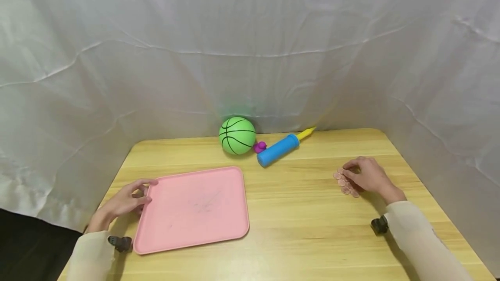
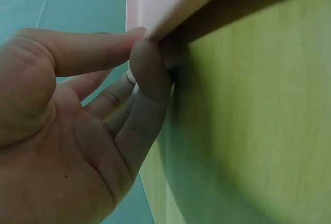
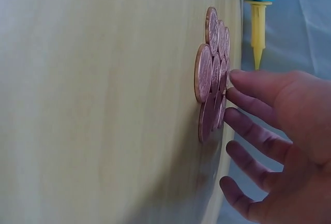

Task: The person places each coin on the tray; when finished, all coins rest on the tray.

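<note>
In the head view, the left grip [image 1: 126, 198] was clamped on the pink tray [image 1: 195, 211], pinching its left rim. The left wrist view showed the thumb on one side of that rim and a finger on the other, with a shadow on the wood beneath the edge. The tray lay to the right of the left grip, filling much of the left side of the tabletop [image 1: 297, 220].

The right grip [image 1: 369, 174] was over at the coins [image 1: 341, 183], which lay in a tight cluster just to its left, well to the right of the tray. In the right wrist view its thumb and index finger were at the cluster's edge, the other fingers slightly bent and apart; whether the tips had pinched a coin could not be told.

Farther out, along the far side of the tabletop, sat a green ball [image 1: 237, 135] with black lines. Just right of it was a small purple toy [image 1: 259, 147], then a blue pump [image 1: 279, 149] whose yellow nozzle [image 1: 306, 133] pointed far and right. Pale grey cloth [image 1: 250, 34] hung beyond.
</note>
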The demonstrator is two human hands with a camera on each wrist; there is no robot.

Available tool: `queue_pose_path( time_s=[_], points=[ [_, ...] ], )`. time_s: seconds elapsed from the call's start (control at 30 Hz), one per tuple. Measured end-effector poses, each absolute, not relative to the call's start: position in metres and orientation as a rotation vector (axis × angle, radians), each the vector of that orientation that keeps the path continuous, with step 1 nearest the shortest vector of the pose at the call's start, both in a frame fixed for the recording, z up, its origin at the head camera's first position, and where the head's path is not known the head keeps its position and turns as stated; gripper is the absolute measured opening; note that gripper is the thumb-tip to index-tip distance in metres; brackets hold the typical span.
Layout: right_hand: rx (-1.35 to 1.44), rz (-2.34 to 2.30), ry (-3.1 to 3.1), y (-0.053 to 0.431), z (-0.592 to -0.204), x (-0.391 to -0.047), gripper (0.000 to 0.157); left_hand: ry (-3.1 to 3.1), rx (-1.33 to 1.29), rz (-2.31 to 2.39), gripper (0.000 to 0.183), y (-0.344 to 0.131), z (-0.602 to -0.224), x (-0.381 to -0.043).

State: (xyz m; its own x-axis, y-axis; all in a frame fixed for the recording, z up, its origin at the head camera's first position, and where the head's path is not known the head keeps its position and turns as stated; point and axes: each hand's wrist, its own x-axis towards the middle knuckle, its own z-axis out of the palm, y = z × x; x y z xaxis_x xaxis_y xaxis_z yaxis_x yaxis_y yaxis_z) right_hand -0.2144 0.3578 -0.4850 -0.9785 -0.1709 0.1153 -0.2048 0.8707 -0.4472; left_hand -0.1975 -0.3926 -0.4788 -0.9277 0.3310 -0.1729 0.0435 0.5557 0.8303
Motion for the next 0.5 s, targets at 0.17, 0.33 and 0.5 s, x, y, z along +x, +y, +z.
queue_pose_path(
  time_s=[0.17, 0.33, 0.5],
  points=[
    [0.282, 0.739, -2.953, 0.359, -0.488, -0.216, 0.017, 2.472, 0.315, 1.345, 0.05, -0.382, -0.48, -0.198],
    [0.309, 0.763, -2.941, 0.356, -0.487, -0.217, 0.021, 2.47, 0.317, 1.347, 0.053, -0.37, -0.478, -0.199],
    [0.301, 0.755, -2.96, 0.355, -0.485, -0.217, 0.02, 2.467, 0.322, 1.334, 0.056, -0.357, -0.477, -0.199]
  ],
)
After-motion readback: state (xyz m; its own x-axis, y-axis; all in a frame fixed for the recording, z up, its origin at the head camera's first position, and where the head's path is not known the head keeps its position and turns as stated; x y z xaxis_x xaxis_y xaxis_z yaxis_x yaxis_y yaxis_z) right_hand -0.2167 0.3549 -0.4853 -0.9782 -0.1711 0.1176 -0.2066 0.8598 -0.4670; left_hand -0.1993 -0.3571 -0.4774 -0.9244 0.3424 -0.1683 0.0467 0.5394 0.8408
